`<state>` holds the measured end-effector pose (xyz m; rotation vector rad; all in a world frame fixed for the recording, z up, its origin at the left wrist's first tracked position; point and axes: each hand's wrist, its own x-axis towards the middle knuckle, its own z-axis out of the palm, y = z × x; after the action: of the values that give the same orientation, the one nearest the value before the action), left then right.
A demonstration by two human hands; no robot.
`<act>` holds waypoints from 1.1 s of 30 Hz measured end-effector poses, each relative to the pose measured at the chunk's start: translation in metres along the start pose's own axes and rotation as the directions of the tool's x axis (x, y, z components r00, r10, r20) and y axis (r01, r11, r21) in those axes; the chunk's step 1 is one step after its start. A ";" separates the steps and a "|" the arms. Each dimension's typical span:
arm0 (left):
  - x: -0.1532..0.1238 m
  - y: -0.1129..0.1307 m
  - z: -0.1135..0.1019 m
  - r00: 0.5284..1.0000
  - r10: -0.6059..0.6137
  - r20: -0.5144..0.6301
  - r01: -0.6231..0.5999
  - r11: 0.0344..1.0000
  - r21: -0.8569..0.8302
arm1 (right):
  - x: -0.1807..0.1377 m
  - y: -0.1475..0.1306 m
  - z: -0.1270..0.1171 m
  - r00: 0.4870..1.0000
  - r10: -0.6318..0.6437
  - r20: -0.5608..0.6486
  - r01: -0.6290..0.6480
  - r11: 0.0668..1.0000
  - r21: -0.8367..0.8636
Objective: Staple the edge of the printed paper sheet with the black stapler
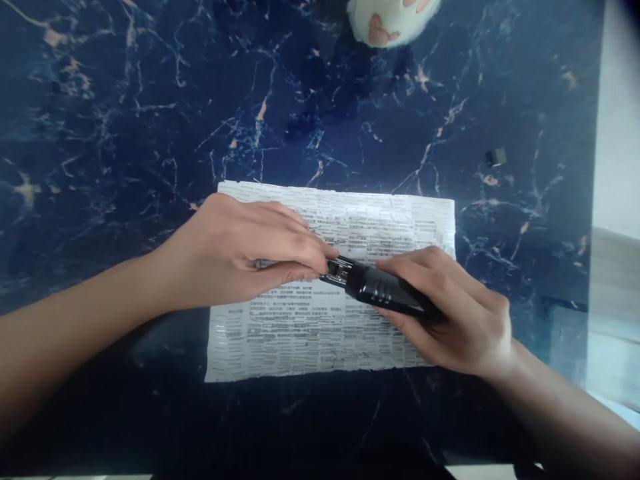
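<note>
A black stapler [390, 291] is held tilted above a printed sheet of paper [300, 347], its metal parts showing at the end toward the left. My right hand [455, 310] wraps around the stapler's body from the right. The thumb and fingers of my left hand [265, 243] pinch together at the stapler's metal end; whether something small sits between them is hidden. Short staple-like lines in dense rows cover much of the sheet, which lies flat with slightly ragged edges.
Dark blue marble-patterned table [150, 133] lies under everything, its right edge near a pale floor. At the far side stands a white fuzzy object [393, 23] with pinkish-brown patches. A small black block [496, 157] rests to the right, beyond the paper.
</note>
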<state>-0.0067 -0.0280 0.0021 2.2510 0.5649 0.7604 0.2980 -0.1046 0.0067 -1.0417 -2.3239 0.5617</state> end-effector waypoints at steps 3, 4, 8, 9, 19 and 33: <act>0.000 0.001 0.000 1.000 -0.005 0.020 0.005 1.000 0.011 | 0.000 0.000 -0.001 1.000 0.011 0.007 -0.011 1.000 0.006; -0.001 0.001 0.000 1.000 -0.006 0.025 0.006 1.000 0.017 | 0.000 0.000 -0.001 1.000 0.014 0.008 -0.014 1.000 0.008; 0.000 0.002 -0.001 1.000 -0.011 0.027 0.010 1.000 0.024 | 0.000 0.001 -0.001 1.000 0.022 0.013 -0.023 0.999 0.022; 0.001 0.002 -0.001 0.999 -0.018 0.030 0.017 1.000 0.024 | 0.000 0.001 -0.002 1.000 0.026 0.017 -0.027 0.999 0.028; -0.003 0.003 -0.003 0.998 -0.050 0.048 0.051 0.999 -0.002 | 0.002 0.004 -0.003 0.998 -0.041 0.042 0.036 0.991 0.127; -0.006 -0.016 -0.010 0.922 0.118 0.368 -0.108 0.993 -0.048 | 0.005 0.001 -0.008 0.999 0.028 -0.030 -0.023 0.988 0.152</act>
<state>-0.0204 -0.0164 -0.0053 2.3383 0.2429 0.3742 0.3004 -0.0995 0.0135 -1.0024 -2.2046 0.7147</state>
